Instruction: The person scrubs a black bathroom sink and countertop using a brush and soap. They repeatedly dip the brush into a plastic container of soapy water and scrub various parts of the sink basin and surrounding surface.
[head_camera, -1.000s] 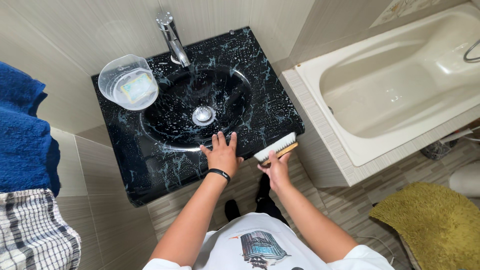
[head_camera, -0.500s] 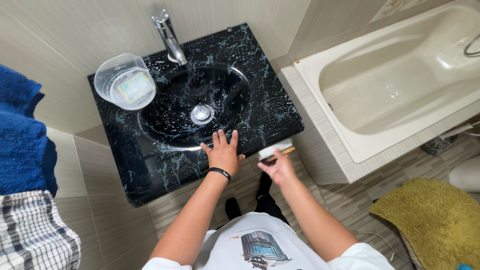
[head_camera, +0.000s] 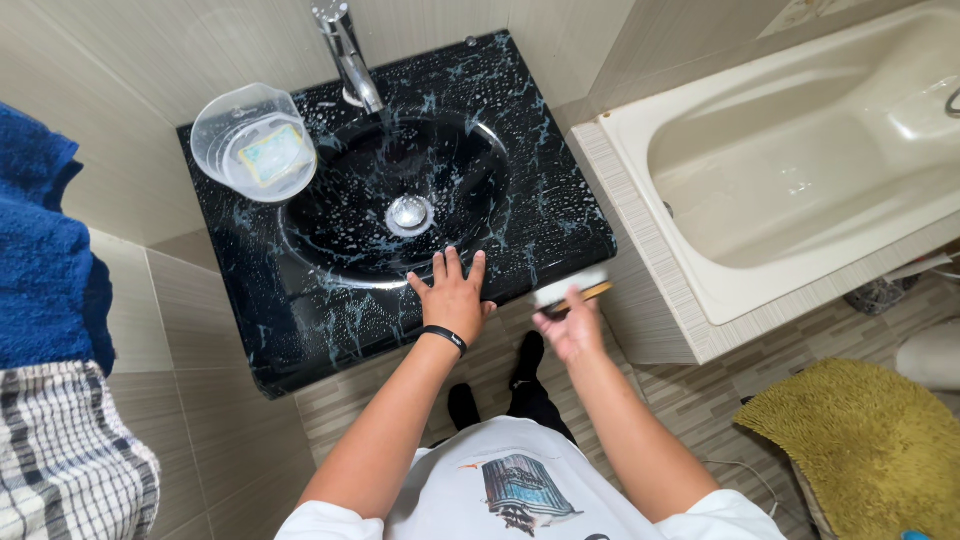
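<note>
At the front edge of the black marbled tabletop (head_camera: 560, 215), the left hand (head_camera: 455, 295) lies flat, palm down, fingers spread, its grip holding nothing; the fingertips reach the rim of the sink (head_camera: 330, 215) at about 6 o'clock of the basin. A black band sits on that wrist. The right hand (head_camera: 570, 328) is just beyond the tabletop's front right corner, at 3 o'clock of the left hand and near it; its grip is closed around the handle of a scrub brush (head_camera: 570, 290). The brush is blurred; its pale bristles show touching or just off the corner's front face, and which of the two cannot be told. White suds speckle the sink and the tabletop. A round metal drain (head_camera: 408, 213) sits at the basin's centre, and a chrome tap (head_camera: 348, 55) stands at 12 o'clock. A clear plastic jug (head_camera: 252, 140) with a yellowish sponge inside rests on the tabletop at 10 o'clock of the basin. A cream bathtub (head_camera: 800, 160) lies at 3 o'clock, a blue towel (head_camera: 45, 260) and a checked cloth (head_camera: 70, 450) at 9 o'clock, a green mat (head_camera: 860, 440) on the floor at 4 o'clock.
</note>
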